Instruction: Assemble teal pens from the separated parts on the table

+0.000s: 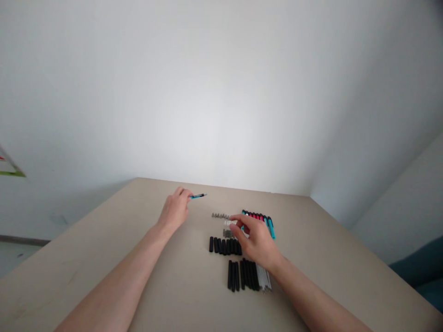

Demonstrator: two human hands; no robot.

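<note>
My left hand (176, 207) is closed around a teal and black pen (197, 196), held above the left part of the table. A thin tip sticks out of the pen's right end. My right hand (254, 235) hovers over the small parts, thumb and index finger slightly apart, with no held thing visible between them. Near its fingertips are a row of metal cone tips (219, 216), small white pieces (226, 222) and springs (226, 233). Black grip sleeves (221, 246) lie just below. The hand partly covers a row of teal and pink pen barrels (271, 227).
Closer to me lie black tubes (233, 275) and white refills (264, 279), side by side. The beige table (173, 286) meets a white wall (207, 92) at its far edge. Something dark teal (422, 267) is at the right edge.
</note>
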